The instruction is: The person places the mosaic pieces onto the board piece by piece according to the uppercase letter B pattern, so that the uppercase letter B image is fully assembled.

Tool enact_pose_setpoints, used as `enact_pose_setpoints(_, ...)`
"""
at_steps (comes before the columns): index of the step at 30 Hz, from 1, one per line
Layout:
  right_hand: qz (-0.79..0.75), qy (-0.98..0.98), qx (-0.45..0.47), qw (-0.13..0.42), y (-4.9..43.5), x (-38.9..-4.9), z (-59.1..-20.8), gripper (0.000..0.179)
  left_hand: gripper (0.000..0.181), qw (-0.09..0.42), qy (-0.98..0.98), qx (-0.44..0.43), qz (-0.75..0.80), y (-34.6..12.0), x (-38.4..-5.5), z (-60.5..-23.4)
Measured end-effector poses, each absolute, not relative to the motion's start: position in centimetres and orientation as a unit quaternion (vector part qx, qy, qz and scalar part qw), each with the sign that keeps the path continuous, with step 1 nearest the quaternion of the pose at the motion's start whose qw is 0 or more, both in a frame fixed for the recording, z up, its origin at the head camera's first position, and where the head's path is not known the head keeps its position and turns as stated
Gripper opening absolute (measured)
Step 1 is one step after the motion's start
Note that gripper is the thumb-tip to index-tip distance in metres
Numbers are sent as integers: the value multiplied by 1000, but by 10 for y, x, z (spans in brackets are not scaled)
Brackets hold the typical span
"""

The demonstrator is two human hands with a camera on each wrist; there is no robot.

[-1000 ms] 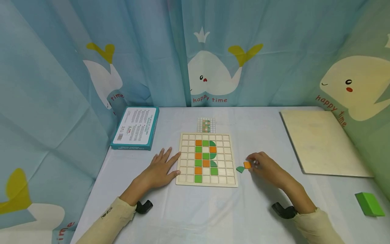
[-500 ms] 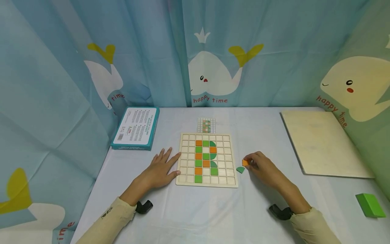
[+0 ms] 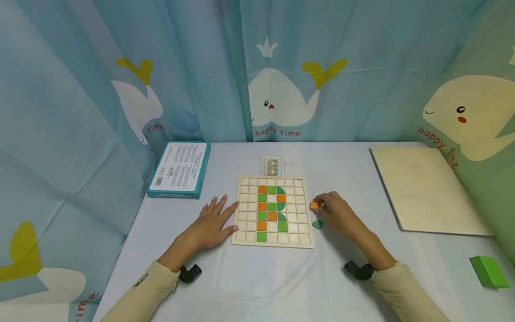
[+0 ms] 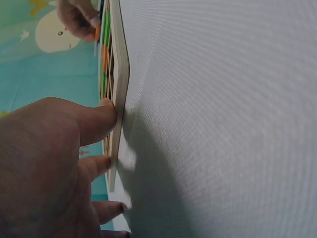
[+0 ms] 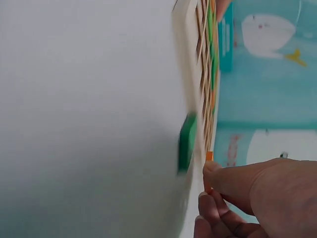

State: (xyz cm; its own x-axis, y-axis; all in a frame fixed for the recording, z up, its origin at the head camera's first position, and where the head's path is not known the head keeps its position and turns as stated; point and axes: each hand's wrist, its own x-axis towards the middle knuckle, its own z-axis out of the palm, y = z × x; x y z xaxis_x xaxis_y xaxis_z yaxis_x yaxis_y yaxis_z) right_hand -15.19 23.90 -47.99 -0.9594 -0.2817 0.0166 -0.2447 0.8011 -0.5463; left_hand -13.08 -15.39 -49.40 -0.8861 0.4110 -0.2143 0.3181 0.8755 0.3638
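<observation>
A wooden grid board lies mid-table, with orange and green tiles set in its cells in the shape of a letter R. Fingers spread, my left hand rests at the board's left edge; its thumb touches the rim in the left wrist view. My right hand pinches an orange square tile between thumb and fingers, just off the board's right edge. Below that hand, a green quarter-round tile lies on the table beside the board.
Behind the board lies a small pattern card. A teal and white box stands at the back left. On the right are a large pale wooden panel and a green block. Curtains enclose the table's back and sides.
My right hand has picked up the orange square tile from the table and carried it left and away from me, toward the board. My left hand has stayed in place.
</observation>
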Motion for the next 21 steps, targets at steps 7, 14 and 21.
enact_pose_setpoints(7,-282,932,-226,30,194,-131,-478,22,73,142,957,193,160,-154,-130,-493)
enact_pose_setpoints(14,-259,916,-307,-18,157,-105,-485,22,73,141,957,193,163,-155,-131,-495)
enact_pose_setpoints(21,-223,913,-333,-79,140,-93,-490,18,73,145,957,192,164,-155,-131,-493)
